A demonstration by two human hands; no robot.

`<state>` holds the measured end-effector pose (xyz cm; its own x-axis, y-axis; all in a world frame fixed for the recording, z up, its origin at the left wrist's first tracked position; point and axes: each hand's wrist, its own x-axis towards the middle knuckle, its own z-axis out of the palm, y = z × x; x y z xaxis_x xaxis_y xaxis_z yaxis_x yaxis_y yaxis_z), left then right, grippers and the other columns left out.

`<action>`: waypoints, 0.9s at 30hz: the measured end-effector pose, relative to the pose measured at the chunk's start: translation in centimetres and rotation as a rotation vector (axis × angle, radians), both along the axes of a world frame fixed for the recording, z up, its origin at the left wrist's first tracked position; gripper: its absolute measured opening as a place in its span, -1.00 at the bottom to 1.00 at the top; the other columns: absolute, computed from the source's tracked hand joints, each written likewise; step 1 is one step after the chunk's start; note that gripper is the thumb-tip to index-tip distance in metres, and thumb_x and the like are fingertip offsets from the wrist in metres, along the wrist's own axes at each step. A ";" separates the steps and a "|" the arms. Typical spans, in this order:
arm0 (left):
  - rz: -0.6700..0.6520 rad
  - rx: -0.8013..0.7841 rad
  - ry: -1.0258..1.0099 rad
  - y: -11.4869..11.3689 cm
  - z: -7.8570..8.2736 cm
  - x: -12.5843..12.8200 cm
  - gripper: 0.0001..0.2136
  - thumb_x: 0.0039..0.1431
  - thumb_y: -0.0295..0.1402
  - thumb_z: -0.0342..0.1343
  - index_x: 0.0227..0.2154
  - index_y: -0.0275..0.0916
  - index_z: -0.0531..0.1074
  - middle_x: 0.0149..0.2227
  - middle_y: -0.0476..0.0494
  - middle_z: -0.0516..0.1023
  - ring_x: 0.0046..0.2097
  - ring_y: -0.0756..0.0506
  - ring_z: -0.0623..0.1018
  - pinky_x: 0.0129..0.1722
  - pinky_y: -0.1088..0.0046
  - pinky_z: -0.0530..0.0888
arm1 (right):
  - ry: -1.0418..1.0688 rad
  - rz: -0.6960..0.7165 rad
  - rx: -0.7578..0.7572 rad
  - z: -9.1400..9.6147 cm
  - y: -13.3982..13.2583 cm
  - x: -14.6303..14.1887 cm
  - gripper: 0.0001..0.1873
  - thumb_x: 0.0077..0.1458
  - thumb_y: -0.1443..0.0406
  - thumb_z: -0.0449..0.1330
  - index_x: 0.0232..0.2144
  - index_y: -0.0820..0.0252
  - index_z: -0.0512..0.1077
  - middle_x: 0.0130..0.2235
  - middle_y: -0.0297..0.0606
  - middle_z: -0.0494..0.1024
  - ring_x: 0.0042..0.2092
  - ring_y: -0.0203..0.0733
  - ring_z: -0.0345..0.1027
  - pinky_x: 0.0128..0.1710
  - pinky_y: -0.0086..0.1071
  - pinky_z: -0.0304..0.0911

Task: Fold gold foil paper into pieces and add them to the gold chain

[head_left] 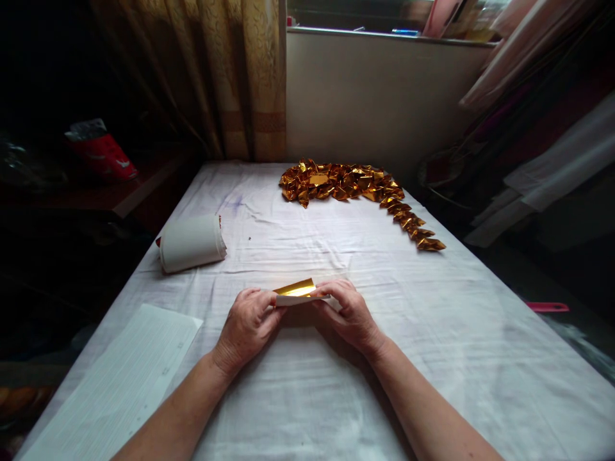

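Between both hands is a small sheet of gold foil paper [296, 289], shiny on one face and white on the other, bent along its length. My left hand [248, 323] pinches its left end and my right hand [346, 312] pinches the right end. Both are held low over the white cloth, near the middle. Beyond them at the far side lies a chain of folded gold foil pieces [341, 182], heaped at the left with a tail running to the right. A curled stack of white-backed paper [192, 243] sits left of my hands.
A pale lined sheet [129, 378] lies at the left front of the cloth-covered table [432, 358]. A patterned curtain [240, 77] hangs behind. Left of the table, a red packet [106, 153] rests on a dark surface. Hanging clothes [552, 166] are at the right.
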<state>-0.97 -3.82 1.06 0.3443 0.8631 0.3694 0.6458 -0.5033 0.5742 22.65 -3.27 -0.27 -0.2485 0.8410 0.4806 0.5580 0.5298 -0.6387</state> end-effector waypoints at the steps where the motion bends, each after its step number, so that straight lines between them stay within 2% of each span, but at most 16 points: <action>1: 0.028 -0.011 -0.046 0.0 0.0 0.0 -0.89 0.20 -0.30 0.05 -0.35 -0.16 0.46 -0.38 -0.05 0.59 -0.29 -0.08 0.54 -0.11 0.31 0.43 | 0.020 -0.013 0.000 0.0 -0.1 -0.1 -0.90 0.17 0.23 0.16 -0.28 0.07 0.46 -0.29 -0.26 0.61 -0.20 -0.13 0.48 -0.11 -0.21 0.33; 4: 0.094 -0.145 -0.223 -0.2 0.2 0.2 -0.85 0.18 -0.23 0.07 -0.36 -0.18 0.45 -0.40 -0.03 0.56 -0.32 -0.05 0.53 -0.25 0.43 0.45 | 0.121 -0.068 -0.047 0.0 -0.5 -0.5 -0.85 0.16 0.20 0.15 -0.22 0.07 0.44 -0.34 -0.29 0.58 -0.30 -0.18 0.46 -0.22 -0.28 0.38; 7: 0.117 -0.320 -0.429 -0.3 0.3 0.6 -0.79 0.15 -0.18 0.10 -0.28 -0.21 0.44 -0.42 -0.01 0.53 -0.35 -0.03 0.53 -0.32 0.48 0.45 | 0.259 -0.101 -0.113 0.1 -0.8 -1.0 -0.66 0.15 0.20 0.17 -0.02 0.05 0.36 -0.40 -0.38 0.54 -0.40 -0.25 0.43 -0.34 -0.36 0.39; 9: 0.111 -0.418 -0.542 -0.4 0.2 0.9 -0.68 0.15 -0.16 0.11 -0.11 -0.24 0.40 -0.45 0.01 0.51 -0.38 -0.02 0.52 -0.37 0.50 0.45 | 0.317 -0.107 -0.158 0.0 -0.8 -1.3 -0.54 0.14 0.20 0.18 0.10 0.06 0.29 -0.44 -0.42 0.51 -0.46 -0.30 0.38 -0.40 -0.41 0.37; 11: 0.137 -0.445 -0.551 -0.3 -0.1 0.9 -0.52 0.17 -0.16 0.09 0.11 -0.25 0.28 -0.47 0.04 0.49 -0.41 0.00 0.51 -0.39 0.50 0.45 | 0.330 -0.125 -0.205 -0.1 -0.5 -1.6 -0.47 0.14 0.20 0.18 0.15 0.09 0.24 -0.45 -0.44 0.49 -0.51 -0.33 0.33 -0.47 -0.45 0.33; 13: 0.201 -0.363 -0.446 -0.2 -0.6 0.8 -0.42 0.19 -0.19 0.09 0.24 -0.22 0.14 -0.39 0.02 0.52 -0.37 0.00 0.52 -0.32 0.48 0.47 | 0.308 -0.166 -0.227 -0.4 -0.1 -1.8 -0.45 0.13 0.19 0.17 0.16 0.13 0.25 -0.45 -0.43 0.48 -0.54 -0.35 0.29 -0.51 -0.46 0.29; 15: 0.252 -0.195 -0.300 0.0 -1.0 0.6 -0.40 0.19 -0.24 0.10 0.27 -0.17 0.10 -0.19 -0.08 0.55 -0.21 -0.05 0.56 -0.17 0.39 0.51 | 0.267 -0.214 -0.225 -0.7 0.2 -2.0 -0.46 0.11 0.20 0.17 0.15 0.16 0.29 -0.45 -0.40 0.50 -0.55 -0.35 0.29 -0.51 -0.46 0.28; 18: 0.208 0.061 -0.088 0.0 -1.2 0.3 -0.55 0.23 -0.28 0.06 0.19 -0.13 0.25 0.14 -0.23 0.41 0.14 -0.16 0.44 0.10 0.21 0.42 | 0.212 -0.254 -0.213 -0.9 0.6 -2.1 -0.49 0.12 0.21 0.16 0.12 0.18 0.33 -0.43 -0.37 0.53 -0.54 -0.33 0.32 -0.48 -0.45 0.30; 20: 0.085 0.154 0.063 -0.2 -1.1 0.4 -0.67 0.28 -0.30 0.01 0.09 -0.13 0.37 0.21 -0.23 0.36 0.24 -0.20 0.34 0.20 0.11 0.31 | 0.182 -0.255 -0.209 -0.9 0.6 -2.1 -0.51 0.12 0.23 0.15 0.11 0.18 0.35 -0.42 -0.36 0.54 -0.54 -0.34 0.33 -0.47 -0.46 0.30; 22: -0.071 0.161 0.214 -0.5 -1.0 0.7 -0.69 0.31 -0.30 -0.03 0.07 -0.13 0.39 0.21 -0.19 0.38 0.27 -0.21 0.30 0.26 0.02 0.19 | 0.155 -0.252 -0.202 -0.9 0.6 -2.2 -0.52 0.13 0.24 0.15 0.11 0.18 0.35 -0.41 -0.35 0.56 -0.54 -0.34 0.34 -0.46 -0.46 0.31; 24: -0.172 0.124 0.346 -0.8 -1.0 1.0 -0.64 0.32 -0.24 -0.03 0.14 -0.16 0.34 0.23 -0.19 0.37 0.30 -0.24 0.26 0.30 -0.05 0.08 | 0.139 -0.259 -0.186 -0.9 0.6 -2.3 -0.51 0.13 0.25 0.15 0.12 0.16 0.33 -0.38 -0.33 0.58 -0.55 -0.34 0.34 -0.45 -0.45 0.33; 27: -0.184 0.070 0.460 -1.0 -1.5 1.3 -0.49 0.30 -0.11 -0.01 0.23 -0.21 0.23 0.28 -0.22 0.29 0.31 -0.26 0.23 0.33 -0.05 -0.02 | 0.153 -0.262 -0.158 -1.1 0.7 -2.2 -0.45 0.14 0.28 0.13 0.19 0.14 0.25 -0.15 -0.20 0.61 -0.56 -0.37 0.32 -0.42 -0.42 0.38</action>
<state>0.33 -4.84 -0.41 0.6294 0.7512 0.1988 0.7209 -0.6600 0.2113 20.44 -2.62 -1.39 0.0509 0.9337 0.3543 0.5537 0.2688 -0.7881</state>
